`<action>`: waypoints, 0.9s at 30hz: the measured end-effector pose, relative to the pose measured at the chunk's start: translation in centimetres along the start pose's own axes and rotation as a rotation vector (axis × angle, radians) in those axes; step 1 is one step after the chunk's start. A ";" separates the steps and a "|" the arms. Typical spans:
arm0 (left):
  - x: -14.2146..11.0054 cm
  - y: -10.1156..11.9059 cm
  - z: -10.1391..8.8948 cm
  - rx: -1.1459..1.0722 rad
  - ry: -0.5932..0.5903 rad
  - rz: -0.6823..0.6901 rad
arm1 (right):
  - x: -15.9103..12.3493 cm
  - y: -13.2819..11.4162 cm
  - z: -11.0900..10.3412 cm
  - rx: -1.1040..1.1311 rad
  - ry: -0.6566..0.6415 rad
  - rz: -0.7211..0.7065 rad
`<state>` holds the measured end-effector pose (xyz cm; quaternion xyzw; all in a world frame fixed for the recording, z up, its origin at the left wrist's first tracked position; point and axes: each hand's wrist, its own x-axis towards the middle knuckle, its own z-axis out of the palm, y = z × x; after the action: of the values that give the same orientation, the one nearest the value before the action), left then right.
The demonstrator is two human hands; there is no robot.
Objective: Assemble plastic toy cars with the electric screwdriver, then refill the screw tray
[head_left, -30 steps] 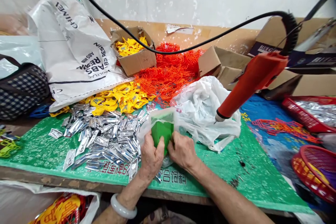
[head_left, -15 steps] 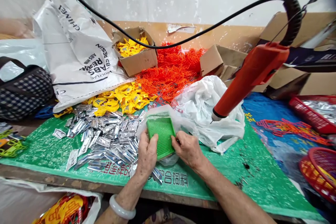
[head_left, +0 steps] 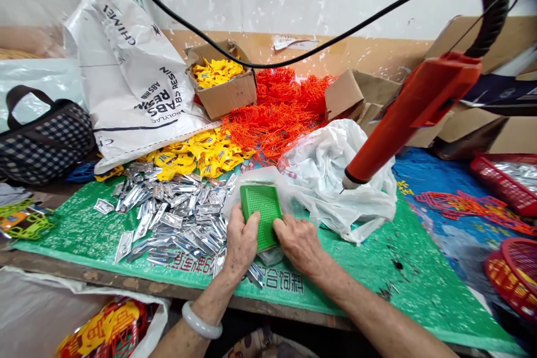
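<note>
Between my two hands is a small green perforated tray [head_left: 264, 218], its far end tipped up above a clear plastic bag [head_left: 272, 178]. My left hand [head_left: 242, 238] grips the tray's left side, thumb over the rim. On the opposite side, my right hand [head_left: 297, 241] is closed with its thumb and curled fingers at the tray's edge. To the left of my left hand spreads a heap of shiny silver plastic pieces [head_left: 180, 218]. A red electric screwdriver [head_left: 413, 112] hangs by its black cable to the right, its tip above a crumpled white plastic bag [head_left: 348, 179].
Yellow plastic parts [head_left: 205, 154] and a tangle of orange-red parts [head_left: 281, 106] lie behind. A cardboard box [head_left: 229, 98] holds more yellow pieces. At the right stand red baskets [head_left: 514, 274]. A white resin sack [head_left: 130, 84] and a checked bag [head_left: 50, 140] are at the left.
The whole view has shifted slightly, so things appear a little to the right. The tray has tipped a little in my hands, and its small holes now show more dimly; both hands keep their places on it.
</note>
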<state>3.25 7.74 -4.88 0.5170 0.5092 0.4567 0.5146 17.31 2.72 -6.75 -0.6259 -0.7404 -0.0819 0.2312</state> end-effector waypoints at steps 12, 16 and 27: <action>0.3 -0.4 -0.1 -0.118 0.019 -0.038 | 0.3 1.0 0.9 0.133 0.086 0.100; 0.1 -0.6 -0.1 -0.046 0.023 0.018 | 0.3 0.4 0.7 0.111 0.096 0.095; 0.0 -0.3 -0.2 -0.027 0.038 0.065 | 0.2 -0.5 0.1 0.424 0.050 0.220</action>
<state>3.04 7.72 -5.13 0.5175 0.4955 0.4897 0.4968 16.81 2.82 -6.63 -0.6381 -0.6623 0.0856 0.3832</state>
